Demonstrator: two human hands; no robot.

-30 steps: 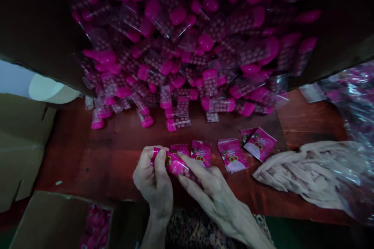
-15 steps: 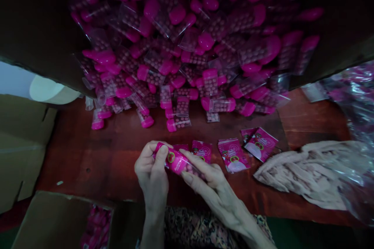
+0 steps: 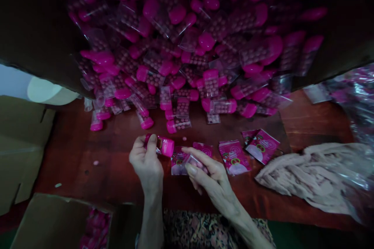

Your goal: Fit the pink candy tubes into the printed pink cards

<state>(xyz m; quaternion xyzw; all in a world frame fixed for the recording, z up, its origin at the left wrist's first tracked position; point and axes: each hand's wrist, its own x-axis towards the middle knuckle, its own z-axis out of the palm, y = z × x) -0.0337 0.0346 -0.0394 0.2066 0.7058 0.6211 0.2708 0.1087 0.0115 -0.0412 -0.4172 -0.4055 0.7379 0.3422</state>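
Between the thumb and fingers of my left hand is a bright pink cap, with part of a printed pink sleeve beside it. My right hand grips a clear plastic container of pink candy balls, apart from the cap, its far side hidden by the fingers. Just beyond the hands lies a printed pink label, with more label stacks to the right. One loose pink ball rests on the table past my hands, and another pink ball lies to the left.
A big heap of pink-capped candy containers spills onto the reddish wooden table from the back. A crumpled cloth and clear plastic wrapping lie at right. A cardboard box holding pink items stands at lower left.
The cap has come away from the container: my left hand moved left with the cap, while my right hand keeps the container. Two loose pink balls now show on the table.
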